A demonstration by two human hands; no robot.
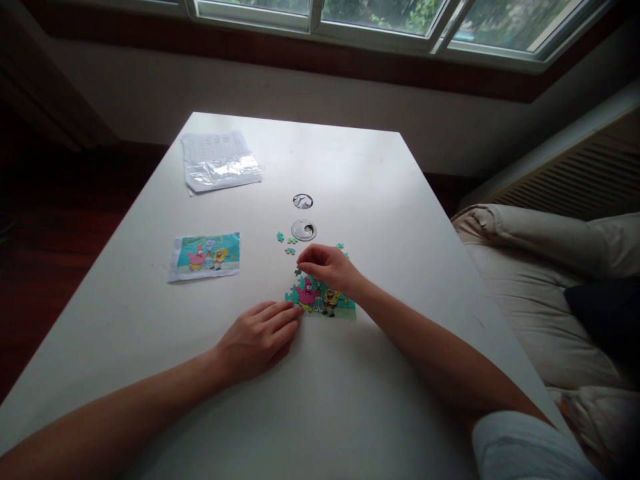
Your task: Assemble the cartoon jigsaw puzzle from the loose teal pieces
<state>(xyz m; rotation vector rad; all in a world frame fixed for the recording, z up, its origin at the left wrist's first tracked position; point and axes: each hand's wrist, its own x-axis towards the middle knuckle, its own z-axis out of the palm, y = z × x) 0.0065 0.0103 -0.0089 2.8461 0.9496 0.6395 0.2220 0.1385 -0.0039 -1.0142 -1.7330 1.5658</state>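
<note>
Left hand (257, 337) and forearm: bare to the frame edge. Right hand (327, 267) and forearm: bare to past the elbow. Right upper arm: short sleeve (525, 447), pale whitish cloth, plain, rounded hem.

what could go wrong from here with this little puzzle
1. The right hand is curled over the top edge of the half-built puzzle; pressing a piece in crooked could pop joined pieces apart.
2. The left hand touches only the puzzle's left edge with its fingertips, so the puzzle might slide on the smooth white table.
3. The loose pieces lie just beside the right hand and could be brushed away.
</note>
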